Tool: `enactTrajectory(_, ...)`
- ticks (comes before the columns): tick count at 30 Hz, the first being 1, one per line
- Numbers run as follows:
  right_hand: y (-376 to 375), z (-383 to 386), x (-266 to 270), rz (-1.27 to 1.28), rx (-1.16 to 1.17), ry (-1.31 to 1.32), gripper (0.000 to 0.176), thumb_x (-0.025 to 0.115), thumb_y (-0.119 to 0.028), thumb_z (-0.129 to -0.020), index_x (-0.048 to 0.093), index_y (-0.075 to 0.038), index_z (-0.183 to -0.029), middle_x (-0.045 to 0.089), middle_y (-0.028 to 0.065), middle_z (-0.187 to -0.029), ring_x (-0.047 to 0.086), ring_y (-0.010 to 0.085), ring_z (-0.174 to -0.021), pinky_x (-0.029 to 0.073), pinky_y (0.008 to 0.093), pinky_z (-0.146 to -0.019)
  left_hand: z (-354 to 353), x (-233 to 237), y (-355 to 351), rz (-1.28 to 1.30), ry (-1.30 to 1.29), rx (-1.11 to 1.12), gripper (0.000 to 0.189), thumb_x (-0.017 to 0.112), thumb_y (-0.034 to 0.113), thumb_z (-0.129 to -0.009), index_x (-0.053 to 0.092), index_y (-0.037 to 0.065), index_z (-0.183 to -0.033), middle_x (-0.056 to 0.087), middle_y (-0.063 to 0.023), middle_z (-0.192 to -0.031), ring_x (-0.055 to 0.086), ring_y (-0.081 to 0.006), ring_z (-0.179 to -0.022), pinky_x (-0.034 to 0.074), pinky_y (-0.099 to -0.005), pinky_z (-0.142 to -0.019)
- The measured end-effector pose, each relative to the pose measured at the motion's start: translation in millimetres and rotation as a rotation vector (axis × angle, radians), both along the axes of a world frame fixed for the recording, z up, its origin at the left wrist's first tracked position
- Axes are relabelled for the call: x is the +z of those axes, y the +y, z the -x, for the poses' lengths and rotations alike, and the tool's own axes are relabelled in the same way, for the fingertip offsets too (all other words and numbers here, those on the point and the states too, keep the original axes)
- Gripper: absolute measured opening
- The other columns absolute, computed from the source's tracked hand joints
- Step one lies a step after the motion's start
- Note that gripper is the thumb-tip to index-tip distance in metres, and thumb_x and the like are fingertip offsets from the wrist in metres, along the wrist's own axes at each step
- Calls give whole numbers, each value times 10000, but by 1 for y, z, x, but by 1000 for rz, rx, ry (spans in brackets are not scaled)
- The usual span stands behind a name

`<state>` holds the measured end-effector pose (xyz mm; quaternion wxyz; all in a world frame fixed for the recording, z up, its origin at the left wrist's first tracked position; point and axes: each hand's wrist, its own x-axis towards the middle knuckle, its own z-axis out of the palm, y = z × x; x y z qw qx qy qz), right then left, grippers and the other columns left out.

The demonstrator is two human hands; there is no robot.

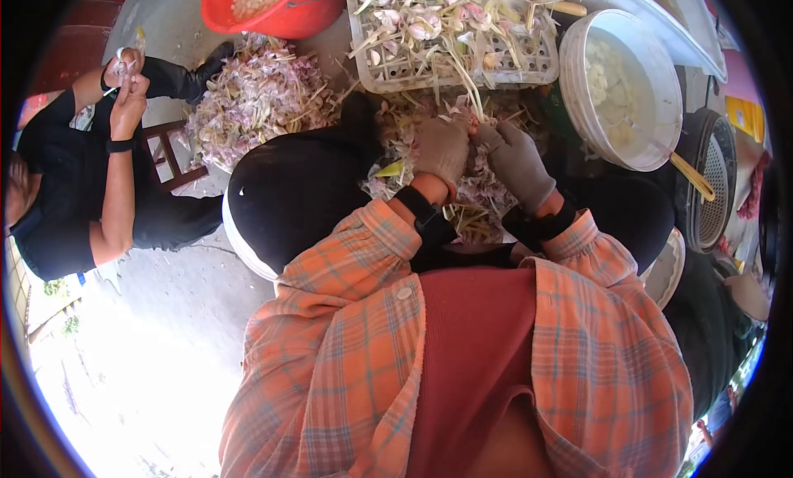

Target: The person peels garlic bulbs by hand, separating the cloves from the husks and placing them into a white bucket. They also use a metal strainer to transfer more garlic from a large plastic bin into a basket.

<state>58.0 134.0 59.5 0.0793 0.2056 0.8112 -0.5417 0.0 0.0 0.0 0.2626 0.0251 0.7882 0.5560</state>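
Note:
Both my hands wear grey gloves and meet in front of me over a heap of garlic skins [487,189]. My left hand [442,152] is closed around a garlic bulb [460,111], with pinkish skin showing past the fingertips. Against the same bulb, my right hand [519,163] is closed too, its thumb and fingers pinched together. A long pale stem [468,78] rises from between the hands towards the crate. Just beyond is a white perforated crate [454,83] loaded with garlic bulbs and dry stems [425,24]. The fingertips are partly hidden.
On the right stands a white bucket [572,86] of peeled cloves in liquid, with a wooden handle [692,177] at its rim. A red bucket [216,11] holds cloves. Left lies another skin pile [256,98], near a co-worker's hands [125,86]. Black baskets [712,181] stand far right.

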Motion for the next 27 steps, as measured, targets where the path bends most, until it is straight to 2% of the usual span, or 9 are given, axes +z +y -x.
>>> enactTrajectory(3,-16,-6,0,-103,20,97,341,558,-309,-898,505,18,-815,589,240,-679,603,414,-692,447,474,-603,-5,20,4,-82,44,116,313,550,323,-917,562,17,-854,571,-86,-608,542,-173,-451,416,-342,-404)
enactTrajectory(6,-19,-7,-19,-142,-34,201,334,540,-308,-906,491,9,-816,590,246,-706,587,441,-694,448,479,-604,-8,57,13,-109,-60,198,293,568,307,-906,565,17,-865,581,-73,-633,556,-167,-527,425,-336,-468)
enactTrajectory(8,-25,-6,-12,-221,-15,202,320,502,-311,-931,499,9,-920,574,254,-694,571,450,-673,438,491,-565,-10,29,6,13,270,46,398,529,338,-909,579,-11,-1094,632,-206,-848,637,-314,-775,476,-388,-614)
enactTrajectory(9,-27,-6,-15,-226,-21,210,330,476,-310,-950,505,17,-992,557,263,-679,550,463,-661,422,497,-538,-7,41,9,65,11,140,414,561,271,-882,516,1,-1192,645,-163,-872,638,-278,-754,483,-378,-650)
enactTrajectory(10,-29,-7,11,-62,-54,133,302,490,-299,-937,489,2,-962,564,274,-731,548,471,-715,429,501,-576,-8,30,10,-50,30,167,362,579,276,-866,556,-5,-1094,647,-144,-841,621,-250,-725,469,-378,-645)
enactTrajectory(12,-27,-12,-36,-280,-55,285,278,515,-290,-913,466,-17,-932,565,276,-808,551,467,-790,429,506,-632,-9,7,14,-286,60,206,308,616,286,-834,634,-16,-898,650,-105,-779,587,-195,-668,442,-379,-634)
enactTrajectory(13,-26,-14,-15,-206,-64,252,274,523,-287,-907,460,-21,-929,565,273,-828,552,465,-807,427,507,-643,-12,34,13,-152,69,222,297,608,281,-840,645,-13,-856,645,-105,-750,577,-179,-641,435,-366,-600)
enactTrajectory(20,-14,-16,-6,-158,-27,248,307,543,-312,-898,464,-19,-940,585,247,-798,578,425,-767,440,479,-628,-15,74,11,-370,-400,212,319,490,313,-943,605,46,-813,591,-24,-699,546,-116,-596,417,-287,-510)
enactTrajectory(27,-5,-13,0,-98,-24,274,340,536,-348,-888,501,-9,-875,619,221,-777,612,390,-731,459,445,-630,-6,56,14,-499,-503,208,307,506,349,-949,601,74,-852,596,-33,-742,587,-139,-618,468,-288,-511)
